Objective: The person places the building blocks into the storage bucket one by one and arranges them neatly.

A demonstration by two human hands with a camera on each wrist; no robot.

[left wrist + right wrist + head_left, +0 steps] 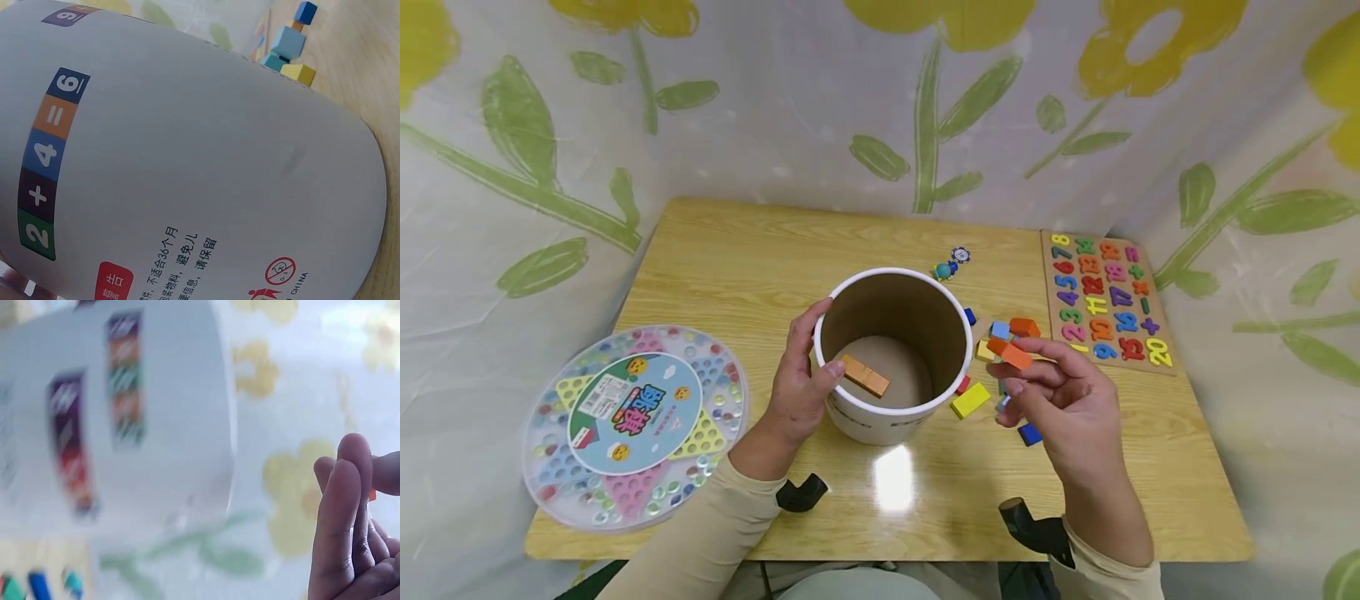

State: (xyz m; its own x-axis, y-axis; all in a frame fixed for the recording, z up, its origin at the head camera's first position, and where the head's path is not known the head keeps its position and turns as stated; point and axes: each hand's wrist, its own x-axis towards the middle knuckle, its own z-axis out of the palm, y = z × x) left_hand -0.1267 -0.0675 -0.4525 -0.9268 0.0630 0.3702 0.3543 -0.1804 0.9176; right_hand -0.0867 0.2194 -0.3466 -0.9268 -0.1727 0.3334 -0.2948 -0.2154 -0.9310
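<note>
A white cylindrical bucket [865,427] stands at the middle of the table, its open top toward me. My left hand [801,375] grips its left rim, thumb over the edge. Inside, on the bottom, lies an orange wooden block [865,376]. To the right of the bucket my right hand [1071,400] pinches a red-orange block [1017,356] at its fingertips, above the loose blocks. In the right wrist view only a sliver of that block shows behind the fingers [340,519]. Printed sums mark the bucket's side [206,144] in the left wrist view.
Several coloured blocks lie right of the bucket, among them a yellow block [971,401] and a dark blue block [1030,434]. A number board [1168,367] lies at the right, a round Chinese checkers set [635,414] at the left. A small blue-green toy [945,270] sits behind the bucket.
</note>
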